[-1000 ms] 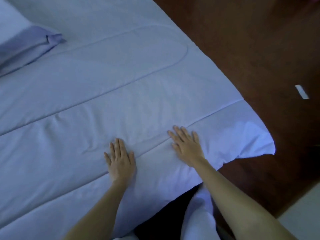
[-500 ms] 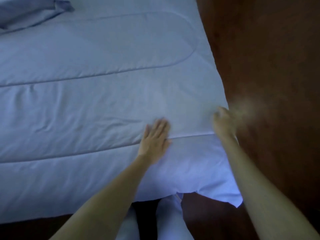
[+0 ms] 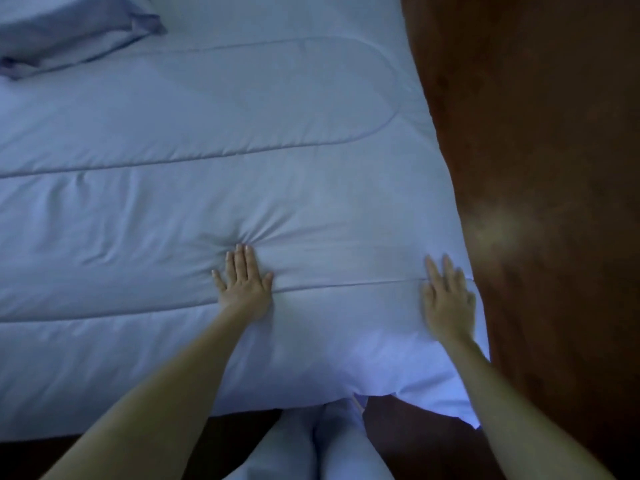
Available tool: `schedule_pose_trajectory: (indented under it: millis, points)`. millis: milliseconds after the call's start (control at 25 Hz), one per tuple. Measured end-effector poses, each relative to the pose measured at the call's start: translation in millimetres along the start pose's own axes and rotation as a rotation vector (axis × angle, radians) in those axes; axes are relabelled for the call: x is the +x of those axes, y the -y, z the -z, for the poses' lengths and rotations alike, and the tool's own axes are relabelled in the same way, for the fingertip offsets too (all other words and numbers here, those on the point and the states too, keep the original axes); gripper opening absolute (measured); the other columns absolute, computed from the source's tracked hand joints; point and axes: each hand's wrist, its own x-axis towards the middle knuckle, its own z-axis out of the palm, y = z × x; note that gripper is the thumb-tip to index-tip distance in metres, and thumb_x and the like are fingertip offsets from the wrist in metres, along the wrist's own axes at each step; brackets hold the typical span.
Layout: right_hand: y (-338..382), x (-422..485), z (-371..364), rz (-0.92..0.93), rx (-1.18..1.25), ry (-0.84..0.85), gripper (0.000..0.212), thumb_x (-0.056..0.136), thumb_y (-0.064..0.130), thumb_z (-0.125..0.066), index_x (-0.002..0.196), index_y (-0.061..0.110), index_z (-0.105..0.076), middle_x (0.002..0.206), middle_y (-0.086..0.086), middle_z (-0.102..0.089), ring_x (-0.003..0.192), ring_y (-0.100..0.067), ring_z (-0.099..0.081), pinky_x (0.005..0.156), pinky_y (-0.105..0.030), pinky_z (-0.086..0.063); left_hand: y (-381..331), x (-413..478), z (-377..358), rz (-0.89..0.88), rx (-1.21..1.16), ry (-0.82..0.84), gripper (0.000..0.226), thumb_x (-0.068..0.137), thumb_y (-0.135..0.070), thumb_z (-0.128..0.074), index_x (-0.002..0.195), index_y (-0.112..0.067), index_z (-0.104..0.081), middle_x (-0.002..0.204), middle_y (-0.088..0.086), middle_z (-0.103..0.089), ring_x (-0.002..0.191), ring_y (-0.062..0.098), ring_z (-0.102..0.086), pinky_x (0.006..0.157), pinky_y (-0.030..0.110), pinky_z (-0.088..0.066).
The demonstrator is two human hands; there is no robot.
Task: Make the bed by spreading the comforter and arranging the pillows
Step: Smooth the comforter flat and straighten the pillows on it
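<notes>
Two bare hands press flat on a pale blue comforter (image 3: 207, 150) spread over a bed.

The left hand (image 3: 244, 285) lies palm down across the comforter's nearest stitched seam (image 3: 346, 284), fingers (image 3: 242, 261) straight and close together, thumb out, fabric puckering at the fingertips. The right hand (image 3: 446, 299) rests flat at the comforter's right edge, fingers straight and slightly spread (a little blurred). A pillow (image 3: 65, 32) lies at the comforter's far left. Half a second ago the right hand looked curled at that edge, and no pucker showed.
</notes>
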Motion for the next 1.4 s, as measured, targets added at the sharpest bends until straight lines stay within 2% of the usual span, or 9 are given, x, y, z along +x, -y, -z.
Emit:
schedule_pose_trajectory:
  millis: [160, 200, 280, 400, 480, 680, 840, 1120, 1400]
  points:
    - [-21.0, -3.1, 37.9, -0.594, 0.402, 0.047, 0.048, 0.101, 0.039, -0.028, 0.143, 0.02, -0.04, 0.146, -0.01, -0.043, 0.132, -0.033, -0.043, 0.107, -0.044, -0.036, -3.3, -5.9, -0.6, 0.002, -0.038, 0.015, 0.068, 0.099, -0.045, -0.019, 0.15, -0.015, 0.015, 0.159, 0.002, 0.022, 0.147, 0.024, 0.018, 0.117, 0.053, 0.009]
    - [-9.9, 0.2, 39.5, -0.572, 0.324, 0.005, 0.048, 0.1, 0.039, -0.028, 0.14, 0.019, -0.045, 0.142, -0.013, -0.047, 0.129, -0.035, -0.046, 0.105, -0.047, -0.038, -5.5, -8.0, 0.2, 0.012, -0.046, 0.01, 0.067, 0.1, -0.043, -0.019, 0.15, -0.014, 0.014, 0.159, 0.002, 0.021, 0.147, 0.025, 0.017, 0.118, 0.053, 0.008]
    - [34.6, 0.9, 35.1, -0.191, 0.178, -0.09, 0.056, 0.091, 0.038, -0.028, 0.136, 0.014, -0.048, 0.139, -0.017, -0.049, 0.129, -0.036, -0.046, 0.1, -0.054, -0.042, -15.5, -12.0, 0.9, 0.048, -0.1, -0.021, 0.065, 0.1, -0.04, -0.021, 0.152, -0.013, 0.008, 0.16, 0.004, 0.016, 0.148, 0.026, 0.014, 0.118, 0.053, 0.004]
    - [84.7, 5.9, 9.0, 0.428, 0.008, 0.035, 0.05, 0.088, 0.037, -0.037, 0.133, 0.021, -0.052, 0.142, -0.008, -0.05, 0.131, -0.03, -0.047, 0.101, -0.057, -0.041, -38.7, -20.5, -7.1, 0.118, -0.177, -0.111, 0.066, 0.099, -0.039, -0.028, 0.152, -0.01, -0.002, 0.161, 0.007, 0.008, 0.148, 0.029, 0.007, 0.118, 0.052, -0.001]
    - [76.2, 5.0, 3.1, 0.601, -0.116, 0.06, 0.048, 0.092, 0.04, -0.037, 0.14, 0.033, -0.042, 0.15, 0.001, -0.042, 0.136, -0.025, -0.041, 0.107, -0.054, -0.032, -53.9, -23.4, -14.8, 0.164, -0.195, -0.157, 0.067, 0.099, -0.04, -0.03, 0.152, -0.009, -0.004, 0.161, 0.009, 0.005, 0.149, 0.03, 0.004, 0.118, 0.052, -0.003]
    - [-88.4, 24.9, 30.3, 0.404, -0.086, 0.193, 0.052, 0.098, 0.046, -0.023, 0.149, 0.037, -0.019, 0.159, 0.003, -0.019, 0.144, -0.024, -0.026, 0.107, -0.055, -0.029, -116.1, -50.0, -34.9, 0.251, -0.163, -0.2, 0.067, 0.1, -0.041, -0.029, 0.152, -0.007, -0.004, 0.161, 0.011, 0.003, 0.149, 0.03, 0.0, 0.118, 0.048, -0.01]
    - [-147.3, 71.4, 67.6, 0.293, -0.14, 0.472, 0.052, 0.1, 0.046, -0.016, 0.151, 0.034, -0.011, 0.161, 0.001, -0.011, 0.148, -0.025, -0.004, 0.116, -0.057, -0.01, -199.3, -89.0, -51.4, 0.347, -0.282, -0.115, 0.067, 0.1, -0.041, -0.03, 0.152, -0.008, -0.005, 0.162, 0.009, 0.003, 0.148, 0.031, -0.002, 0.119, 0.048, -0.014]
    - [14.1, 126.6, 109.3, 0.793, -0.071, 0.477, 0.048, 0.101, 0.036, -0.031, 0.146, 0.022, -0.031, 0.158, 0.0, -0.023, 0.147, -0.023, -0.014, 0.115, -0.052, -0.019, -244.1, -118.3, -61.0, 0.324, -0.369, -0.014, 0.059, 0.102, -0.034, -0.027, 0.153, -0.013, -0.004, 0.162, 0.002, 0.007, 0.149, 0.024, 0.001, 0.12, 0.043, -0.012]
    - [79.2, 132.3, 93.5, 1.109, -0.206, 0.605, 0.045, 0.1, 0.032, -0.038, 0.142, 0.019, -0.04, 0.154, -0.003, -0.033, 0.142, -0.021, -0.029, 0.114, -0.041, -0.028, -234.5, -122.0, -68.3, 0.337, -0.422, -0.201, 0.051, 0.096, -0.035, -0.029, 0.143, -0.018, -0.042, 0.154, -0.003, -0.035, 0.139, 0.018, -0.037, 0.109, 0.034, -0.039]
